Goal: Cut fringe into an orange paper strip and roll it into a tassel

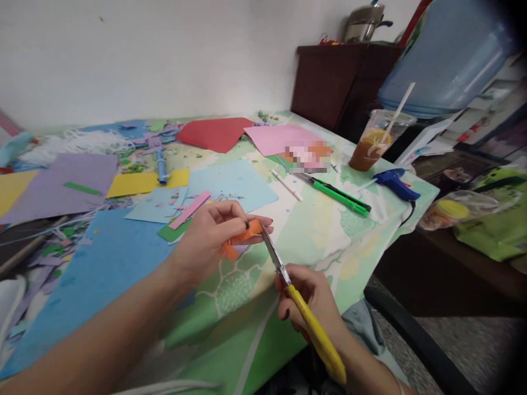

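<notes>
Between the thumb and fingers of my left hand point(218, 227) is a strip of orange paper point(249, 230), pinched and held above the table; a loose end hangs below the fingers. My right hand point(310, 296) grips a pair of scissors point(315, 329) with yellow handles. Their metal blades point up and left, and the tips touch or nearly touch the strip's right end. Whether the blades are parted I cannot tell. Behind my left hand lie a pink paper strip point(190, 209) and a green piece point(167, 233) on light blue paper point(242, 184).
A green utility knife point(341, 197) and a white stick point(287, 185) lie right of the papers. Farther right are a blue glue gun point(397, 184) and a plastic cup of drink point(370, 145). Colored sheets and scraps cover the left side, including a large blue sheet point(111, 274).
</notes>
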A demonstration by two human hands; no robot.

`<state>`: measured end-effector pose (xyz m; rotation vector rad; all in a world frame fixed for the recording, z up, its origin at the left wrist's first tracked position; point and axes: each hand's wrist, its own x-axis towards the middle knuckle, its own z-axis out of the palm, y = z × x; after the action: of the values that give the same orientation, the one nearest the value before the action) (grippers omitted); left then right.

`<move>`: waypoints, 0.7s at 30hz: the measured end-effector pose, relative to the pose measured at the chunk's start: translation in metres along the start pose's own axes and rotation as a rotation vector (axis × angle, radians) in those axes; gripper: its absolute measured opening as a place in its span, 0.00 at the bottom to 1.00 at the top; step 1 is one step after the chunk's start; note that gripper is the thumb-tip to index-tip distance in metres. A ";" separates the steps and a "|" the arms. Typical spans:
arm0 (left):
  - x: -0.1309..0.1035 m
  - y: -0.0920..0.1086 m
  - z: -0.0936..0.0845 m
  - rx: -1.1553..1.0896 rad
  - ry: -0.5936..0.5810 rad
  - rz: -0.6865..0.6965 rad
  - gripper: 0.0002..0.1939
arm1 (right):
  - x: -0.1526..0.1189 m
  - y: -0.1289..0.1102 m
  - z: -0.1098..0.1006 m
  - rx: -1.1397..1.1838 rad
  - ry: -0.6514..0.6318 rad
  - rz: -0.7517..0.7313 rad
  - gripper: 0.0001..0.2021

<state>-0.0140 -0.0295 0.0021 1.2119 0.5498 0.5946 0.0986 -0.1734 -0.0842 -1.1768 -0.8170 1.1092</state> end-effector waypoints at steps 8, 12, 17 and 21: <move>0.000 0.000 0.001 -0.027 0.009 -0.015 0.09 | -0.001 -0.005 0.000 0.012 -0.022 -0.001 0.21; 0.000 -0.001 0.000 -0.018 0.009 -0.009 0.10 | -0.001 -0.005 -0.001 0.032 -0.032 0.013 0.21; 0.001 -0.001 0.000 -0.022 -0.006 -0.001 0.10 | 0.000 -0.007 0.002 0.023 -0.014 0.021 0.21; 0.001 0.000 0.001 -0.021 -0.001 0.003 0.10 | 0.000 -0.008 0.003 0.008 0.002 0.022 0.23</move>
<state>-0.0132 -0.0296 0.0019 1.1931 0.5399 0.6012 0.0974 -0.1723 -0.0754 -1.1827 -0.7991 1.1284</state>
